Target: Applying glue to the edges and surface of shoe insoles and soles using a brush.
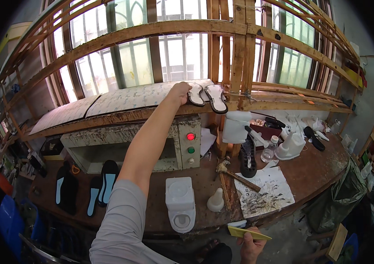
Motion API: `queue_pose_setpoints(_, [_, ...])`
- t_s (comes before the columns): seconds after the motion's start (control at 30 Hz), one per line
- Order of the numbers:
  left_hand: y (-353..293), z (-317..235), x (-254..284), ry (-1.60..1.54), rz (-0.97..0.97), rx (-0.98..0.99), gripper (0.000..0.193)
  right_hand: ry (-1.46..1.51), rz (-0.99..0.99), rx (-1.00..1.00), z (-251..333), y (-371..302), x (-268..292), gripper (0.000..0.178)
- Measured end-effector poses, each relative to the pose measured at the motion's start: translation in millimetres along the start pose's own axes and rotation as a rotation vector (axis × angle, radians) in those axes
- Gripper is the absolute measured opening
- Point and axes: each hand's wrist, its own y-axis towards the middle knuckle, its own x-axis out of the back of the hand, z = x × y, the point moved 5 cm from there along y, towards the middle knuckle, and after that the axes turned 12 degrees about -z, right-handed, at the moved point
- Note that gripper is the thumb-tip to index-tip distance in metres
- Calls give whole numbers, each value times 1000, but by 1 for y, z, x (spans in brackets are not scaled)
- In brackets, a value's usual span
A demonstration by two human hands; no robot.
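Note:
My left arm reaches across the bench to the slanted shelf. There my left hand (pixel 180 92) is closed at the edge of a sole-shaped piece (pixel 195 95), white with a dark rim. A second such shoe sole (pixel 216 98) lies just to its right, overhanging the shelf edge. Low in the view, past the bench's front edge, my right hand (pixel 249 247) grips a flat yellow strip (pixel 250 233) between thumb and fingers. A small whitish piece (pixel 237 223) shows beyond the strip; whether they are joined I cannot tell.
Under the shelf stands a metal box (pixel 121 152) with a lit red button. On the bench are black insoles (pixel 109 176), a white plastic container (pixel 180 198), a hammer (pixel 239 178), a dark sole (pixel 248 158), stained paper (pixel 266 193) and a clear bottle (pixel 269 151). Wooden beams (pixel 239 53) rise behind.

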Motion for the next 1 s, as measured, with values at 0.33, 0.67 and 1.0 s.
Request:
queue_pose_setpoints(0.33, [-191,-73,174,683,142,-473,56,187,-85,-284,-17,-15,-27,25])
queue_pose_setpoints(0.67, [-247,60,445,1701,-469,-156,52,17,192,-452,-70,-53,-99,17])
queue_pose_setpoints(1.0, [-230,48,476,1652,-575,-16,91,-398,307,-316,-87,-39,-136,11])
